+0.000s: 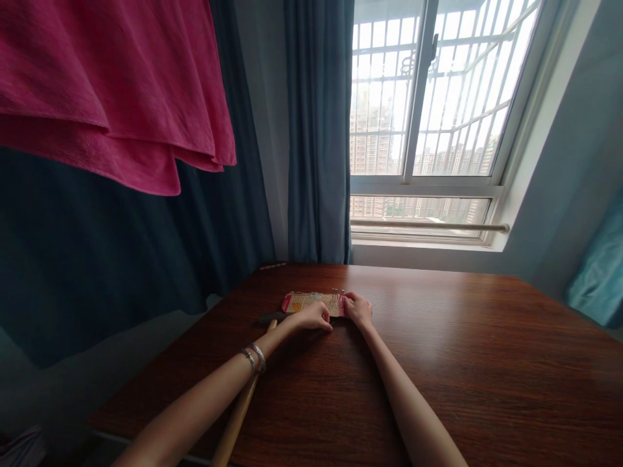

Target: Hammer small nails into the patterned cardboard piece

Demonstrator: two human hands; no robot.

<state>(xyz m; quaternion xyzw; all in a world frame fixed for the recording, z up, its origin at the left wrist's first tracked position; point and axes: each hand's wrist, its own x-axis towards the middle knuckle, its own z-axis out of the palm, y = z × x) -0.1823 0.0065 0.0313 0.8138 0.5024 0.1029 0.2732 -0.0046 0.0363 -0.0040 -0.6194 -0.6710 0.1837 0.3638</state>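
Observation:
A flat board with a speckled beige top and red ends lies near the middle of the wooden table. Several nails stand upright near its right end. My right hand grips that right end. At the board's front edge my left hand is closed, thumb and fingers pinched together. Something thin and small may be at its fingertips, too small to name. Under my left forearm lies a hammer, its wooden handle toward me. Its dark head is left of my left hand, just before the board.
The brown table runs back to the wall and window. Dark blue curtains hang behind and at the left. A pink towel hangs at the upper left. Another blue cloth is at the right edge.

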